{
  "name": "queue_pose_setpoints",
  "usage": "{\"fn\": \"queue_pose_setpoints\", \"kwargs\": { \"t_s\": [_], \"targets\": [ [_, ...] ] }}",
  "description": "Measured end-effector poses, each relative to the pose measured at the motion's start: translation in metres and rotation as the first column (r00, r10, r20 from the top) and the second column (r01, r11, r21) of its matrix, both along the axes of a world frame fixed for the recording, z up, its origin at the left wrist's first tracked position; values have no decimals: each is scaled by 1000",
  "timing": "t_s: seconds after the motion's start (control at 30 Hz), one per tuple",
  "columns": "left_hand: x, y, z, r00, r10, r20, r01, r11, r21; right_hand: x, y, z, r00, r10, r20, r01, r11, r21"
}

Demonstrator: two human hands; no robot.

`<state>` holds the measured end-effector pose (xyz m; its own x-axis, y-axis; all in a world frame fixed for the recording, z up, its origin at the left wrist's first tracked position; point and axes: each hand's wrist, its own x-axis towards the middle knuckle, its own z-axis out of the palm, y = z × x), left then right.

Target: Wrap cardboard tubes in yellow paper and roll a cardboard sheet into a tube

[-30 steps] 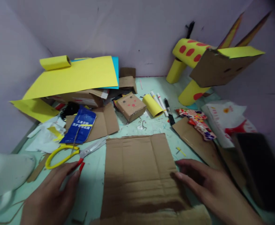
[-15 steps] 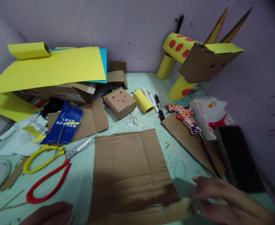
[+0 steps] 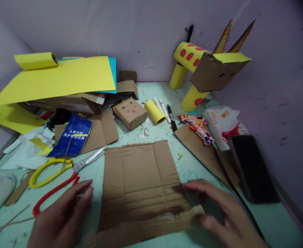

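A flat sheet of brown cardboard (image 3: pixel 141 172) with creases and a torn near edge lies on the table in front of me. My left hand (image 3: pixel 63 215) hovers left of it, thumb and forefinger apart, with nothing held; it partly covers the red handle of the scissors (image 3: pixel 81 165). The scissors' blade tips reach the sheet's left edge. At the sheet's right edge my right hand (image 3: pixel 226 217) is spread, forefinger by the side and blurred thumb by the torn near corner. Whether it touches the cardboard I cannot tell.
A cardboard-headed giraffe model (image 3: pixel 192 69) stands back right. Beyond the sheet are a small cardboard box (image 3: pixel 130 113), a yellow tube (image 3: pixel 154 112) and markers (image 3: pixel 171 117). A floral glue gun (image 3: pixel 200 129) with cord and a phone (image 3: pixel 253 168) lie right; yellow sheets (image 3: pixel 63 79) left.
My left hand has come up into view from the bottom edge. My right hand has moved left to the cardboard's side, its fingers spreading. The view has shifted slightly.
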<state>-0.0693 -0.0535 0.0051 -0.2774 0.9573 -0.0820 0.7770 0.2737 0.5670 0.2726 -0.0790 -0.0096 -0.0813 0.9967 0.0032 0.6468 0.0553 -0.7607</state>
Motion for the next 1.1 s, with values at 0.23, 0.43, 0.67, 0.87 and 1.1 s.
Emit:
{"fn": "queue_pose_setpoints", "kwargs": {
  "t_s": [0.23, 0.43, 0.67, 0.87, 1.1],
  "targets": [
    [26, 42, 14, 937, 147, 317, -66, 965, -253, -23, 49, 6, 971, -165, -175, 108, 949, -297],
    [31, 47, 11, 859, 158, 486, -26, 963, -268, -28, 65, -4, 866, -271, -421, 133, 935, -330],
    [32, 48, 0, 758, 176, 629, -21, 969, -247, -28, 75, -18, 788, -281, -547, 135, 947, -292],
    [33, 47, -1, 755, 155, 638, -31, 979, -202, -31, 69, -25, 596, -96, -797, -179, 952, -248],
    [9, 44, 1, 912, 150, 381, -179, 983, 44, -30, 70, -21, 482, -140, -865, -259, 920, -293]
  ]
}}
